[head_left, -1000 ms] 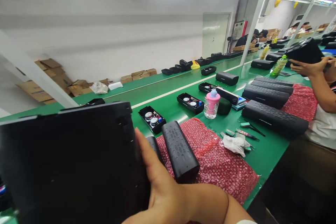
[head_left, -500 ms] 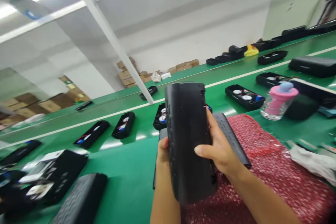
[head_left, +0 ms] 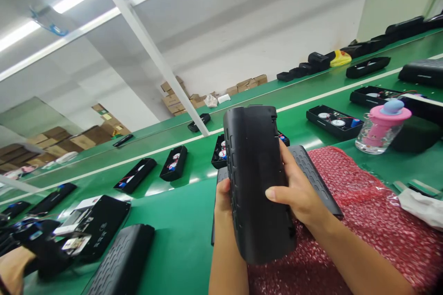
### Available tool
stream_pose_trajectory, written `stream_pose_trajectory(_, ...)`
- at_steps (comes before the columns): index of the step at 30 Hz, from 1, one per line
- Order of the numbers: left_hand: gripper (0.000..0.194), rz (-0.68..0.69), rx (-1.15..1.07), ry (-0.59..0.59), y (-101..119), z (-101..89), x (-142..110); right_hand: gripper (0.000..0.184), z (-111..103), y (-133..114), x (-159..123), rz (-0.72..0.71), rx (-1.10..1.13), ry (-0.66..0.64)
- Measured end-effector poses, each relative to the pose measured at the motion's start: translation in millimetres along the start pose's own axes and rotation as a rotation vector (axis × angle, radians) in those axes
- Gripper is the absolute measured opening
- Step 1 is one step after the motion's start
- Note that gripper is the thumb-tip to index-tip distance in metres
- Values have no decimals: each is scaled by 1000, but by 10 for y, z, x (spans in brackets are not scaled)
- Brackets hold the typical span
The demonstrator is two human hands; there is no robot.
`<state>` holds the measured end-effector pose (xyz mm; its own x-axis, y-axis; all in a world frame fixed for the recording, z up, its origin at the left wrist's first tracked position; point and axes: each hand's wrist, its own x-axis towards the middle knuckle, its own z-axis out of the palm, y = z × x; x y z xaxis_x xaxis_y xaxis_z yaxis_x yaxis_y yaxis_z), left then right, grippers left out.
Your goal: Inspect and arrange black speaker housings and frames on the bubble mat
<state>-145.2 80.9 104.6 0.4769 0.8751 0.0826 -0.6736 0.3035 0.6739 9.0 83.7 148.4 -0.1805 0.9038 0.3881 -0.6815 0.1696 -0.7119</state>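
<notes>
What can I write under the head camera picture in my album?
Left hand and right hand holding a black case near red bubble wrap.

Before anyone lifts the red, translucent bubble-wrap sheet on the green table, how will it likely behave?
The red bubble-wrap sheet will probably flop rather than hold shape, since it lies wrinkled. It is likely light for its size, being bubbled film. Lifting might shift the black, textured casing that seems to rest on its edge.

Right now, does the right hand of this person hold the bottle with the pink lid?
No, the right hand holds a black casing, while the bottle stands apart on the green table.
</notes>
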Motion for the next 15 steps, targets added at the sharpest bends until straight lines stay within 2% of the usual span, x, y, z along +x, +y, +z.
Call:
stream_pose_trajectory(5, 70, 38, -61, 52, 5, -4, -12, 97, 2, 0, -5, 8, 16, -3)
stream_pose_trajectory(15, 66, 86, -38, 15, -33, -6, -16, 102, -2, -12, -10, 25, 10, 8)
